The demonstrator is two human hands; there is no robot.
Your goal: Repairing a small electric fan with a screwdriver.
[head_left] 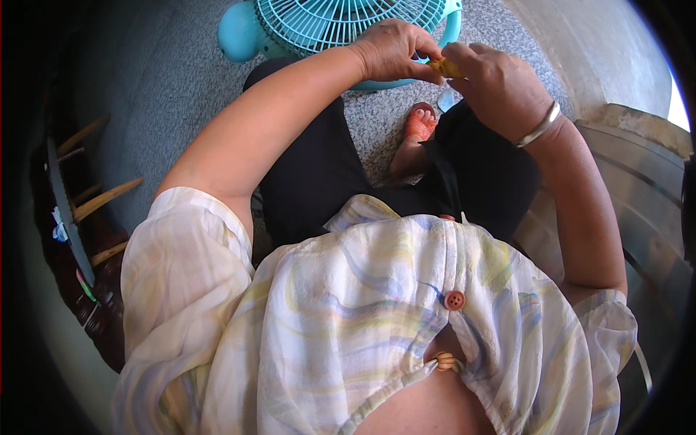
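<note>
Both of my hands meet over my knees at the top of the head view. My right hand (500, 85), with a pale bangle (540, 127) at its wrist, is closed round a small yellow object (446, 68) whose kind I cannot make out. The thumb and forefinger of my left hand (395, 51) close on the near-left end of that object. Most of it is hidden by the right fingers. Just below the hands shows a small pale-blue, shiny piece (446, 100); whether it hangs or lies on the floor I cannot tell.
A turquoise fan (319, 25) with a round grille stands on the speckled grey floor (174, 94) beyond my knees. One foot (419, 127) shows between my dark-trousered legs. To the right are a pale wall (580, 43) and metal-looking panels (638, 188). Wooden prongs (109, 197) jut out at the left.
</note>
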